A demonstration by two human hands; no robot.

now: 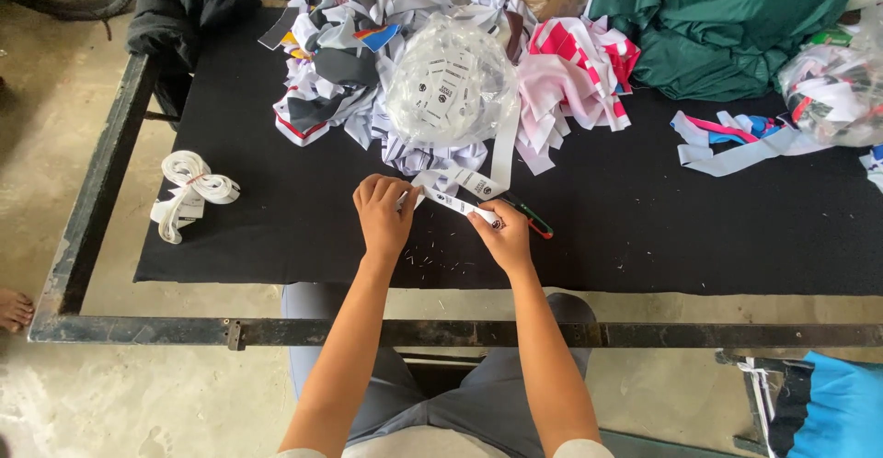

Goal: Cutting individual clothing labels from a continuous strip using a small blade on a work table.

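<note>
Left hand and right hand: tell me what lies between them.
In the head view, a white printed label strip spans from the left hand to the right hand, above the black cloth.

- A black cloth (276, 228) covers the tabletop under the hands.
- A dark metal table frame (414, 333) runs along the near edge, below the wrists.
- Rough grey concrete floor (101, 403) lies left of the left hand.
- Green fabric (727, 26) is heaped far beyond the right hand.
- Soft, even daylight falls throughout.

both hands (441, 219) fwd, fingers pinched
</note>
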